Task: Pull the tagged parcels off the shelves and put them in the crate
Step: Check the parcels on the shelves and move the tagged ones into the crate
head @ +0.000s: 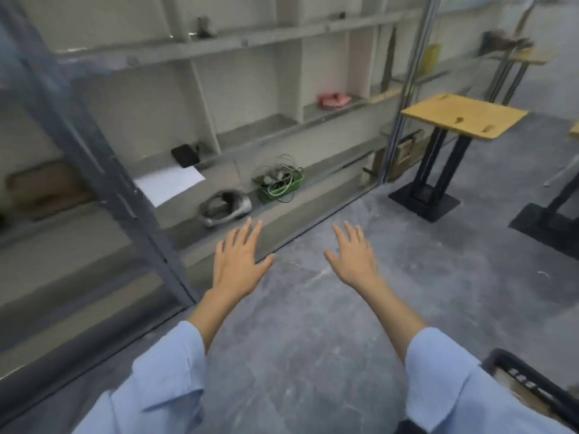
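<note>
My left hand and my right hand are stretched out in front of me, palms down, fingers spread, holding nothing. They hover above the grey floor just before the low shelves. A brown parcel lies blurred on a shelf at the far left, behind a grey upright post. Another brown box stands at the shelf's right end. The dark crate shows only its rim at the bottom right corner. No tag is readable on any parcel.
On the shelves lie a white sheet, a black device, a grey headset, a green basket of cables and a pink item. A yellow-topped stand on a black base stands at the right.
</note>
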{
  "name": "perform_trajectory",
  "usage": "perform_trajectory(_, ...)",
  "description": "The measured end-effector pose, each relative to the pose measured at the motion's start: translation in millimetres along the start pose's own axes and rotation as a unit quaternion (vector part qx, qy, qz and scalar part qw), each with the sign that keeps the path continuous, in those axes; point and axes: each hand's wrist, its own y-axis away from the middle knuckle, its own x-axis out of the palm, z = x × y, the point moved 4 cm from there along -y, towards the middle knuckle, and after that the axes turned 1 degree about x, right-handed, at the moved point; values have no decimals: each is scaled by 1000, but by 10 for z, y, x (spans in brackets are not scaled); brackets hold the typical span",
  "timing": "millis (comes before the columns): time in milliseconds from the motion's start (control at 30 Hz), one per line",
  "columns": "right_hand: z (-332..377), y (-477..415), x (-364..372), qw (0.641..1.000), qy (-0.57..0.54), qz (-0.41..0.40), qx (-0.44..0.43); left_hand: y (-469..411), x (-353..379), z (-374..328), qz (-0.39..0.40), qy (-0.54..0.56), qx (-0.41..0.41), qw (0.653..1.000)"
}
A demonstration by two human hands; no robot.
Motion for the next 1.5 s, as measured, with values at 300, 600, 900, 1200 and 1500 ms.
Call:
perform_trajectory(300,3226,241,343,974,28,58,-218,1040,-1365,2595,-80,-48,-159,983)
perform_trajectory(600,5845,970,777,927,25,71,-367,2382,-2360,4612,-145,-51,-294,943)
perform_trajectory(900,7586,1674,1264,875,-13,70,-478,3519,-2788,5830,-187,-66,-402,894)
perform_trajectory(1200,9245,1970,1938,832,-13,108,-544,3966,-2998,7179,-217,-79,-464,855)
perform_trajectory(1500,11051,1888,2714,818,-49,147,-554,4023,-3243,8887,-215,-48,-507,833)
